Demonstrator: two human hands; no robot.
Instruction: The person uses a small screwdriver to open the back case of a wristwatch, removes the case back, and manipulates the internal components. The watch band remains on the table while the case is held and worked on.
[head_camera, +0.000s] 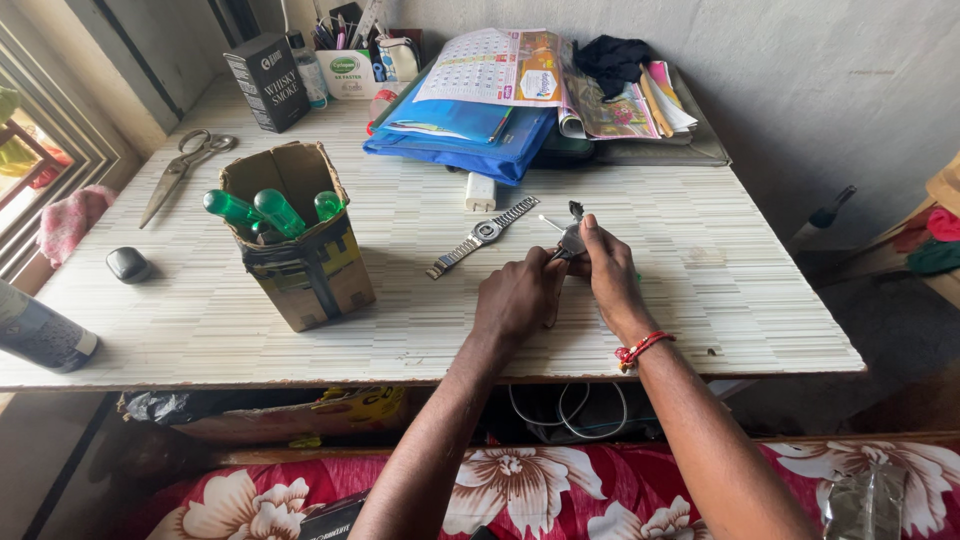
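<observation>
Both hands meet over the striped table (700, 300): the left hand (517, 297) is closed around a thin tool, and the right hand (607, 268) pinches a small metal watch part (572, 238). At ten o'clock lies the steel-band wristwatch (484, 234), untouched, so the work looks midway.

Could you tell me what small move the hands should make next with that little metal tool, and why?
Probably lower the small metal tool toward the wristwatch. Both the left hand and the right hand hold the tool raised above the table, while the watch lies flat and untouched just left of it, the nearest thing to them.
</observation>
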